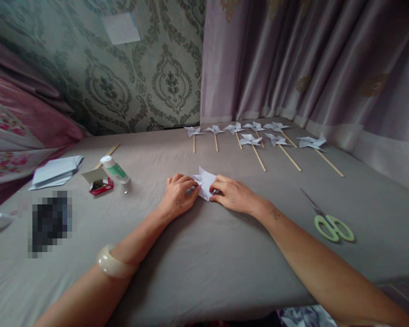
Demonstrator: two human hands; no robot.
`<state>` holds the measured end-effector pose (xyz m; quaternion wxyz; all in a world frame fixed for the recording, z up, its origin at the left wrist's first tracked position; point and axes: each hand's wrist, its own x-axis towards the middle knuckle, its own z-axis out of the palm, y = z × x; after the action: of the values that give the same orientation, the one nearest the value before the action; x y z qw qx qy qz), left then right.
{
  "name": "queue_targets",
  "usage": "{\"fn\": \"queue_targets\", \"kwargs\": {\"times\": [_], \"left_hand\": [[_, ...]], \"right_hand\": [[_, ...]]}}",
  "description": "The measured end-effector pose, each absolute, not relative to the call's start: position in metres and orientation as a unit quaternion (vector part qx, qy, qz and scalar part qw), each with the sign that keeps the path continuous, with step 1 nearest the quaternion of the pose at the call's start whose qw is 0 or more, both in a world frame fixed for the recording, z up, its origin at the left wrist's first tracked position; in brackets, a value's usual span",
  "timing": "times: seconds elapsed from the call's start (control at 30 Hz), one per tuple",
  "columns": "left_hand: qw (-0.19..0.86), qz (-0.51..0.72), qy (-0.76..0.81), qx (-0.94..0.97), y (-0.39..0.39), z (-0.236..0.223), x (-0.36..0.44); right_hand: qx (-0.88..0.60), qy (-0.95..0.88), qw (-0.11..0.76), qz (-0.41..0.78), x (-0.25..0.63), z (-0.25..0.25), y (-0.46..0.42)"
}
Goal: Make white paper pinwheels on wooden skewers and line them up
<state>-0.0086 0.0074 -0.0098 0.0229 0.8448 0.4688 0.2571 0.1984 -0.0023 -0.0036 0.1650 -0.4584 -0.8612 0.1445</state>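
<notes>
A white paper pinwheel (207, 180), without a visible stick, is between my two hands over the middle of the cloth-covered table. My left hand (180, 193) pinches its left side, fingers curled and thumb pressed near the centre. On the opposite edge, my right hand (230, 193) grips the paper between thumb and bent fingers. Parts of the blades are hidden behind the fingers. A glue stick (115, 170) with a white cap stands to the left, beside an open red box (101, 185) of small dark pieces.
Several finished pinwheels (252, 140) on wooden sticks lie at the back right. Green-handled scissors (330, 222) rest right of my arm. A stack of white paper (56, 171) lies at the left, with wooden sticks (109, 153) behind the box and a blurred dark object (50, 223) nearer.
</notes>
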Motion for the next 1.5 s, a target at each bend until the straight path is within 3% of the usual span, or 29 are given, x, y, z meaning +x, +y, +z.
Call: {"fn": "queue_targets", "kwargs": {"times": [0.5,0.8,1.33,1.5], "left_hand": [[-0.033,0.199,0.361,0.911,0.000,-0.015,-0.013],[0.056,0.288,0.347,0.891,0.008,-0.015,-0.017],[0.153,0.250,0.360,0.886,0.001,-0.001,-0.020],[0.147,0.288,0.398,0.859,0.003,-0.006,-0.017]], "right_hand": [[-0.470,-0.853,0.184,0.132,0.196,-0.002,-0.006],[-0.459,-0.862,0.188,0.103,0.194,-0.003,-0.008],[-0.367,-0.911,0.178,0.067,0.188,-0.012,-0.011],[-0.361,-0.908,0.190,0.091,0.188,-0.015,-0.009]]}}
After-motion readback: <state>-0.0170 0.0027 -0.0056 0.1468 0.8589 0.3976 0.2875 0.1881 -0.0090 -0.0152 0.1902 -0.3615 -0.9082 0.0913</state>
